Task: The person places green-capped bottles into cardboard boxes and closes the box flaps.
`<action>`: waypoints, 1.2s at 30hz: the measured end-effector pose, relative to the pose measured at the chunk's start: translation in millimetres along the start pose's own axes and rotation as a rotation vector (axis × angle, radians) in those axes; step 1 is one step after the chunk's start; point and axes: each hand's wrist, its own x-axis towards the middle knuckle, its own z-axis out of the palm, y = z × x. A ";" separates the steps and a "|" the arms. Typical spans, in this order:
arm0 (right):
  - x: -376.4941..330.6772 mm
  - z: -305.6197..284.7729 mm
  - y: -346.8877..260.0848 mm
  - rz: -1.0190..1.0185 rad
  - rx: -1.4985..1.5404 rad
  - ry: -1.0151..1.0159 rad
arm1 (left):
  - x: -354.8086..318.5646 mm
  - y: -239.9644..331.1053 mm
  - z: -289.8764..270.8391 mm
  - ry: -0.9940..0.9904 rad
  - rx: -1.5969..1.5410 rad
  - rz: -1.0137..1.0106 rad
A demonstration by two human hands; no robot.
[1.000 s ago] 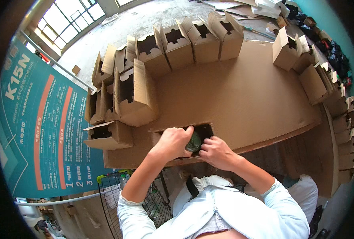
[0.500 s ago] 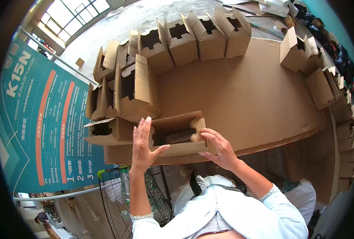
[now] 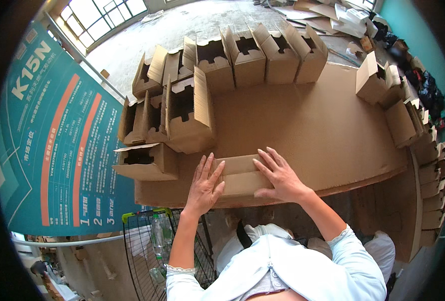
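The person's left hand (image 3: 204, 183) lies flat, palm down, with its fingers spread, on the left end of a small closed brown cardboard box (image 3: 241, 177) that sits at the near edge of a wide brown cardboard-covered worktable (image 3: 307, 120). The right hand (image 3: 280, 174) rests on the right end of the same box, its fingers also spread and pointing up and to the left across the top flap, the thumb hooked down over the near side. The box lies between the two hands, touching both, with its long side running from one palm to the other. Just beyond the left hand's fingertips stands a tall open brown carton with its flap raised (image 3: 188, 118), and to the left of that hand an open brown carton lying on its side (image 3: 144, 161) juts past the table's edge. Farther off, beyond both hands, a row of open-topped brown cartons with notched flaps (image 3: 262, 50) lines the far side of the table. Well to the right of the right hand, more folded brown cartons stacked along the table's right edge (image 3: 408, 125) run down toward the near corner. Below the left wrist, beside the pale blue sleeve, a black wire cart with a green handle (image 3: 147, 236) holds a clear plastic bottle (image 3: 157, 236). A large teal banner with an orange stripe (image 3: 57, 140) lies to the left of the table.
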 end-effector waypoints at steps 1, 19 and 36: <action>1.7 -4.5 -5.4 0.008 -0.028 -0.045 | 3.1 -2.7 -3.9 -0.016 0.059 0.029; -14.2 86.4 76.7 0.496 0.978 0.412 | -9.2 55.2 55.8 0.253 0.321 0.031; 162.1 58.5 95.9 0.360 1.389 0.192 | 163.3 20.4 92.7 0.523 0.476 -0.285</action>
